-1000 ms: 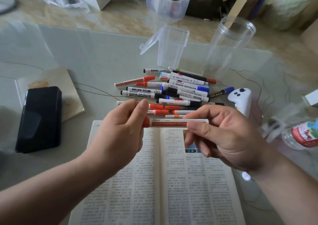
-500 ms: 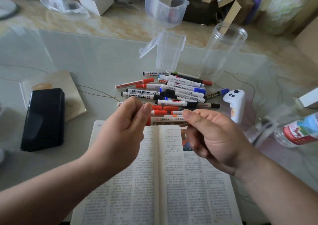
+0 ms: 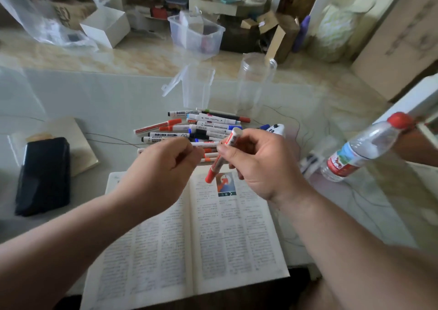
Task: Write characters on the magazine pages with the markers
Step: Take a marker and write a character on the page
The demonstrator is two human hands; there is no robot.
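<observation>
Right hand (image 3: pixel 258 165): fingers and thumb curled round the barrel of a white marker with a red end (image 3: pixel 224 154), held tilted, red end lowest, above the open printed magazine (image 3: pixel 166 238). The hand is raised clear of the page, forearm entering from lower right.

Left hand (image 3: pixel 166 167): fingers curled, thumb against forefinger, just beside the marker. Whether it pinches anything cannot be told. The two hands are close but apart.

Behind them lies a pile of white markers with coloured caps (image 3: pixel 196 127), its near edge hidden by the hands. The magazine's lower edge is cut off, and motion blur softens the hands.
</observation>
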